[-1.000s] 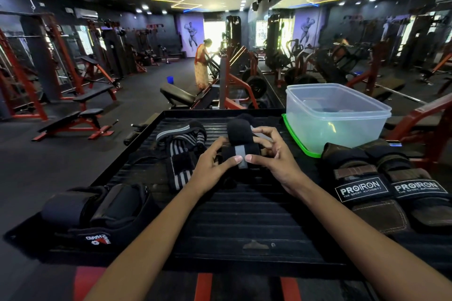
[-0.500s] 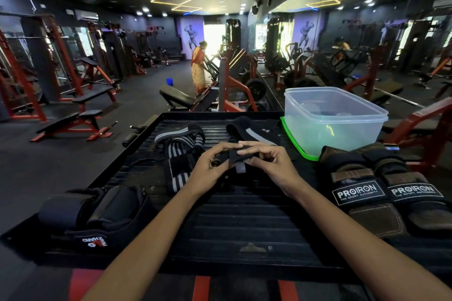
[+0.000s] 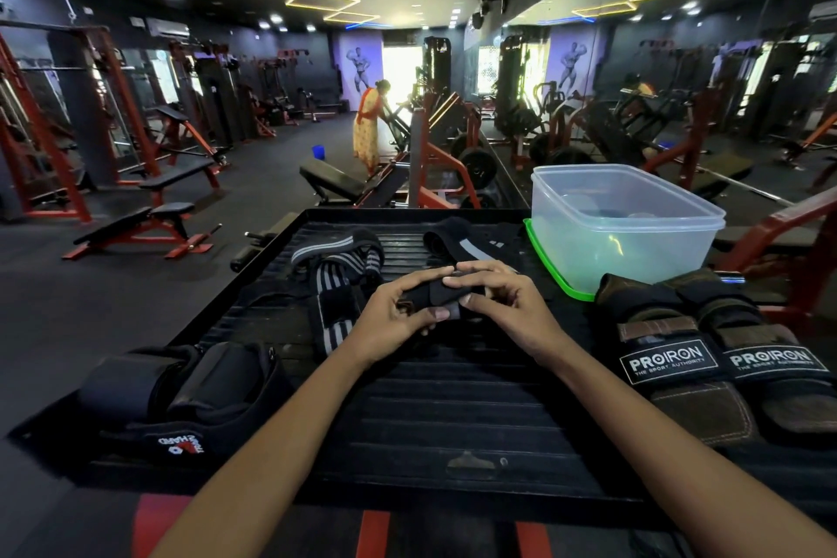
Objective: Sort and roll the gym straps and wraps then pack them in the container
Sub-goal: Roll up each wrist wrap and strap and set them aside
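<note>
head view. rolling step in hand: the left hand (image 3: pixel 393 316) and the right hand (image 3: pixel 497 303) meet over the middle of the black ribbed counter (image 3: pixel 453 412), both pinching a black wrist wrap (image 3: pixel 435 292) between thumbs and curled fingers. the part held between the hands appears to be a small, tight roll; the loose tail of the wrap, marked with a grey stripe, runs away from the hands toward the far edge of the counter. the roll is judged about begun rather than finished, since much of the tail lies unrolled.

other items awaiting sorting: a striped wrap (image 3: pixel 337 281) just left of the hands, a black padded strap (image 3: pixel 181 394) at the near left corner, and a pair of lifting grips (image 3: pixel 715 358) at the right. the clear container (image 3: pixel 625 227) stands on its green lid (image 3: pixel 555 274) at the far right of the counter; something pale seems to lie inside, too faint to name.

next move, as judged: turn the roll forward along the tail with even tension, keeping the edges aligned, then fasten the end before carrying it right to the container.
</note>
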